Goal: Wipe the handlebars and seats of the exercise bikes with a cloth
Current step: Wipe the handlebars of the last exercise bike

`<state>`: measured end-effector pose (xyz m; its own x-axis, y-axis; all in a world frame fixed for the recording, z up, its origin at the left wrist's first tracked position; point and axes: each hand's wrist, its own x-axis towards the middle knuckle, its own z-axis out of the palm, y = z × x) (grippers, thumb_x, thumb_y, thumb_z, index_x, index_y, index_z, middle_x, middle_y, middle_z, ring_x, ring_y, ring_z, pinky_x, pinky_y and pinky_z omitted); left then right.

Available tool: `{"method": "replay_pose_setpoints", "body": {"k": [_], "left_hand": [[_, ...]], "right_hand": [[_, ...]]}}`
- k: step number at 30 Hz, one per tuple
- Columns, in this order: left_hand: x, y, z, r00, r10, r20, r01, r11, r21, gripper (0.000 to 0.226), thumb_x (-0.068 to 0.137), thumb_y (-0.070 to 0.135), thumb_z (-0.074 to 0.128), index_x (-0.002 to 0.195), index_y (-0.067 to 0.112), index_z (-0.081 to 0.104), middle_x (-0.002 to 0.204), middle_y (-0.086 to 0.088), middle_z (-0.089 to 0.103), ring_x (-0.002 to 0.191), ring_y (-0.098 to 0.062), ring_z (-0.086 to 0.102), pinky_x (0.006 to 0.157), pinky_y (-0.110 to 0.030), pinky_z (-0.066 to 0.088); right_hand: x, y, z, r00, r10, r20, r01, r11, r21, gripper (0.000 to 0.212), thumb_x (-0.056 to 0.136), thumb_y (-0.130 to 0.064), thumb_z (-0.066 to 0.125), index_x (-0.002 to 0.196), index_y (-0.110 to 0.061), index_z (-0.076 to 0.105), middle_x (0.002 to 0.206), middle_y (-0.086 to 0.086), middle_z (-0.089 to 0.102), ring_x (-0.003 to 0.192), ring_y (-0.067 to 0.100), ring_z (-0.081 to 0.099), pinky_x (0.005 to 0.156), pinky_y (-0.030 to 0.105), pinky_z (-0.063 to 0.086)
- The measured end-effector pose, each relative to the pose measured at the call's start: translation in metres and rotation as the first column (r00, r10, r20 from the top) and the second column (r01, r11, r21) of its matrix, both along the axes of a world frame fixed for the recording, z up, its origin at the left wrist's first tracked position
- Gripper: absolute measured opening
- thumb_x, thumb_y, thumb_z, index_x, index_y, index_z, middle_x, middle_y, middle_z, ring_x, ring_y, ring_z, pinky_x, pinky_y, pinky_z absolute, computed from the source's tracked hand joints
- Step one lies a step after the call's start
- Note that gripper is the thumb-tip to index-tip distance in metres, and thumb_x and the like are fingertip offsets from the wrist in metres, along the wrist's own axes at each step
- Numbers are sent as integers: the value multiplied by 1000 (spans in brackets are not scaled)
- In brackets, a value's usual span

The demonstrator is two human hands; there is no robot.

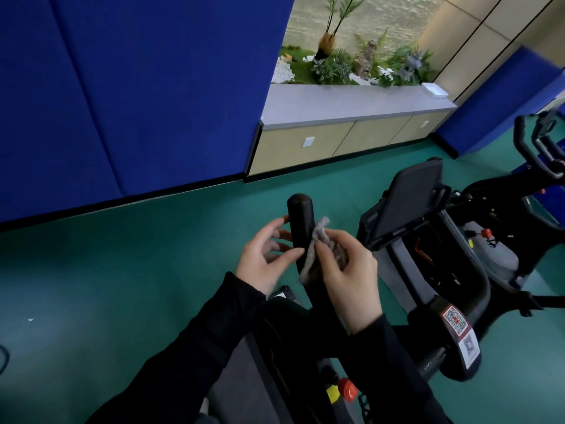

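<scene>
You have two hands in view, your left hand point(263, 261) and your right hand point(351, 280). There is one cloth point(309, 258). You can see two bikes, the near bike point(301, 215) by your hands and the far bike point(539, 148) on your right. There are two red knobs, the near red knob point(347, 390) and the far red knob point(486, 232). Two square code stickers sit on the near bike, the top sticker point(455, 320) and the bottom sticker point(470, 347). There is one dark screen point(409, 203). The long cupboard point(351, 102) shows three doors point(373, 136).
</scene>
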<state>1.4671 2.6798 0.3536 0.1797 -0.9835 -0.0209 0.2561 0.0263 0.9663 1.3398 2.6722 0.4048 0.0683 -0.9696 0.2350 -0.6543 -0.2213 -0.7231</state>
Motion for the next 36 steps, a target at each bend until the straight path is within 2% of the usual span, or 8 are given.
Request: {"method": "replay_pose_setpoints", "body": {"k": [7, 11, 18, 21, 25, 29, 32, 36], "left_hand": [[-11, 5, -3, 996, 90, -21, -89, 996, 14, 33, 83, -2, 65, 104, 24, 60, 86, 8, 58, 61, 7, 55, 62, -8, 42], [-17, 10, -5, 995, 97, -37, -95, 994, 51, 22, 84, 6, 67, 99, 21, 63, 89, 7, 63, 71, 0, 57, 68, -12, 45], [-36, 17, -7, 981, 163, -105, -152, 983, 102, 21, 85, 5, 66, 102, 16, 61, 90, 5, 60, 82, -14, 54, 77, -18, 46], [-42, 16, -10, 965, 197, -174, -177, 977, 121, 22, 85, 5, 64, 106, 10, 61, 93, -2, 60, 89, -19, 54, 85, -31, 47], [-50, 15, -16, 923, 267, -278, -241, 962, 125, 20, 84, 3, 65, 102, 10, 63, 83, 7, 62, 70, 0, 57, 64, -9, 42], [-58, 12, -22, 843, 320, -433, -290, 947, 135, 22, 82, -4, 64, 101, 7, 64, 68, 17, 68, 60, 8, 59, 58, -5, 42], [-64, 11, -25, 813, 335, -477, -300, 942, 151, 24, 81, -3, 65, 105, -1, 65, 72, 14, 69, 62, 7, 60, 59, -5, 42], [-64, 7, -26, 784, 342, -519, -304, 939, 160, 26, 80, -3, 67, 106, -4, 64, 84, 1, 67, 69, 0, 62, 67, -8, 46]], "right_hand": [[5, -4, 17, 997, 30, 75, -4, 947, -320, 14, 86, -4, 64, 93, -17, 63, 80, -12, 62, 71, 3, 58, 67, 18, 46], [3, -31, 41, 937, 286, -202, -348, 823, -449, 14, 83, 1, 61, 96, -3, 66, 88, 5, 64, 80, 12, 57, 73, 18, 44], [23, -87, 75, 280, 664, -693, -926, 377, -14, 14, 87, -4, 61, 99, -1, 69, 94, 15, 67, 89, 35, 63, 78, 45, 49], [32, -97, 84, 57, 688, -723, -950, 260, 172, 14, 90, -14, 64, 98, -3, 69, 93, 13, 66, 88, 34, 61, 78, 44, 49], [45, -96, 88, -202, 675, -710, -931, 93, 354, 11, 91, -15, 64, 90, -6, 71, 86, 9, 66, 85, 31, 59, 75, 40, 48], [49, -87, 83, -426, 577, -697, -859, -16, 512, 9, 89, -12, 62, 92, -12, 71, 90, 4, 68, 89, 25, 60, 77, 38, 48], [52, -91, 86, -460, 571, -679, -838, -26, 546, 12, 92, -17, 60, 93, -11, 70, 90, 5, 67, 88, 26, 61, 76, 41, 49], [55, -96, 91, -340, 600, -724, -889, 46, 456, 15, 91, -21, 60, 89, -9, 70, 85, 8, 65, 80, 28, 60, 70, 44, 50]]}}
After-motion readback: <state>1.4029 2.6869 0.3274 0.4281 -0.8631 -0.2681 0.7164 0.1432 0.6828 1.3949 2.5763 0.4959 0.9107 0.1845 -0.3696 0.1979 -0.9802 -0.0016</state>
